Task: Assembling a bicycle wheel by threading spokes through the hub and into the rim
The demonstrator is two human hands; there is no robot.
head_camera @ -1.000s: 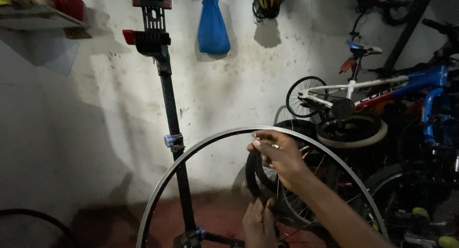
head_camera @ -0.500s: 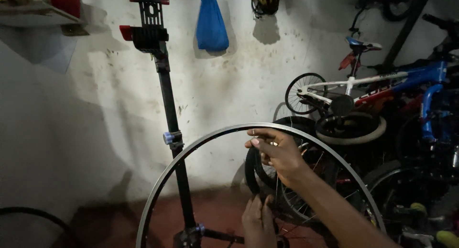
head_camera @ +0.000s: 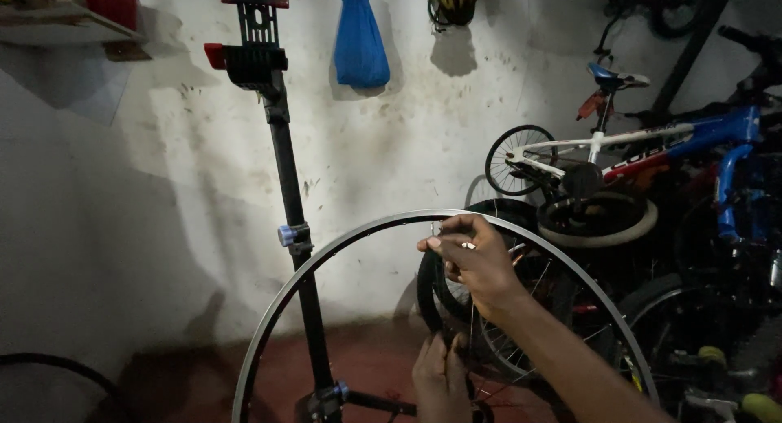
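A thin spoke [head_camera: 471,309] is pinched by the right hand [head_camera: 476,264] at the wheel rim's [head_camera: 326,252] twelve o'clock, while its lower end is gripped by the left hand [head_camera: 440,378].

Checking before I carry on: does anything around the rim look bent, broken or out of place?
Nothing stands out. The rim curves evenly, the right hand pinches a spoke end just under its top, and the left hand sits lower near the centre. The dim light hides fine damage.

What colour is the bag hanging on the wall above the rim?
Blue; the hanging plastic bag shows best in the head view.
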